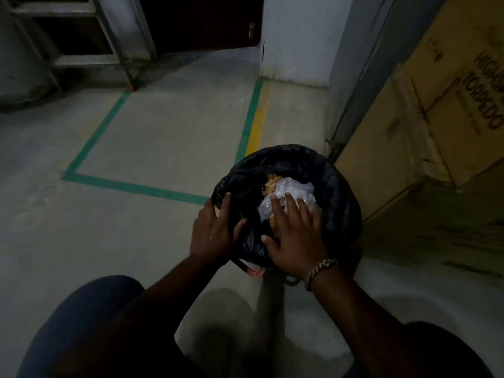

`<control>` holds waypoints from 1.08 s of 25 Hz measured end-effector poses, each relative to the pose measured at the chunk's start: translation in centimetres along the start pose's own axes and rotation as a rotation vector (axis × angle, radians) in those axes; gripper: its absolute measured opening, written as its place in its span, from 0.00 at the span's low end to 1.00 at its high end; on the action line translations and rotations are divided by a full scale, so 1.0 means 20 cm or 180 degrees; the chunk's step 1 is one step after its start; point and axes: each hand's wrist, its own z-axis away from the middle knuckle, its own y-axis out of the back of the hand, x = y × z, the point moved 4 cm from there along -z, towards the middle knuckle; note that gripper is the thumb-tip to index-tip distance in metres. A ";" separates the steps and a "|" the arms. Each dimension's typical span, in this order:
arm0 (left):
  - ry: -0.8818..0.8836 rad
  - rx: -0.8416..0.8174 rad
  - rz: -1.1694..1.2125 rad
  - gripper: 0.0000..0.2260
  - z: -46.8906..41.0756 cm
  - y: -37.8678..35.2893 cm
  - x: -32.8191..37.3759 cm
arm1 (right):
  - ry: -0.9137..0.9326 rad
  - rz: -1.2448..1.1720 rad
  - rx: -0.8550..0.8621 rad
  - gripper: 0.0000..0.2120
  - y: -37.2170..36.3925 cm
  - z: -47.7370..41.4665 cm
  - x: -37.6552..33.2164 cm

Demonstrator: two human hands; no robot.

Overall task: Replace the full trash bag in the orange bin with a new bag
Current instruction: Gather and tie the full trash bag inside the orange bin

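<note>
We're looking down at a dim concrete floor (163,137), green tape (136,186) marking out a box across it, a yellow strip (259,126) running alongside the far edge. A metal rack (81,58) is standing at the back left, a dark door (201,20) is sitting beside a white wall (297,36), and printed cardboard boxes (436,105) are crowding in on the right, just beside the bin (255,272). Only a sliver of its orange rim is peeking out near the person, because the black trash bag (338,192) is draping over the whole top. Inside, crumpled clear plastic (297,189) and brownish scraps (272,184) are heaping up to the brim. The right hand (296,238), bracelet (319,270) at the wrist, is lying flat on that plastic, fingers spread and straight. The left hand (214,233) is resting on the bag's near-left rim, thumb against a fold; whether it's pinching the plastic, I can't tell. Dark trouser legs (81,323) are framing the bottom.
</note>
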 end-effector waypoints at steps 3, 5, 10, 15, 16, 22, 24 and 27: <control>0.0121 -0.0058 0.0112 0.32 0.03 0.00 0.05 | 0.0184 0.0111 0.0022 0.43 -0.04 0.02 -0.01; 0.0075 -0.0084 0.0282 0.29 0.06 -0.06 0.09 | 0.0223 0.0111 0.0040 0.43 -0.10 0.04 0.00; 0.0228 -0.0019 0.0660 0.24 -0.06 -0.09 0.07 | 0.0439 0.0017 0.0052 0.41 -0.19 0.00 0.02; 0.0402 -0.0078 0.0828 0.27 -0.21 -0.10 0.02 | 0.0617 -0.0129 -0.0020 0.40 -0.24 -0.04 0.07; 0.0458 -0.0118 0.0945 0.28 -0.21 -0.12 0.01 | 0.0683 -0.0154 -0.0111 0.41 -0.26 -0.04 0.07; 0.0694 -0.0847 0.1934 0.41 -0.24 -0.08 -0.03 | 0.1103 0.0073 -0.0465 0.50 -0.24 -0.07 0.10; 0.0612 -0.1409 0.2425 0.52 -0.22 -0.05 -0.04 | 0.1238 0.0184 -0.0512 0.55 -0.23 -0.08 0.09; -0.0065 -0.1612 0.1333 0.64 -0.18 0.01 -0.07 | 0.1497 0.0397 -0.0500 0.60 -0.27 -0.11 0.08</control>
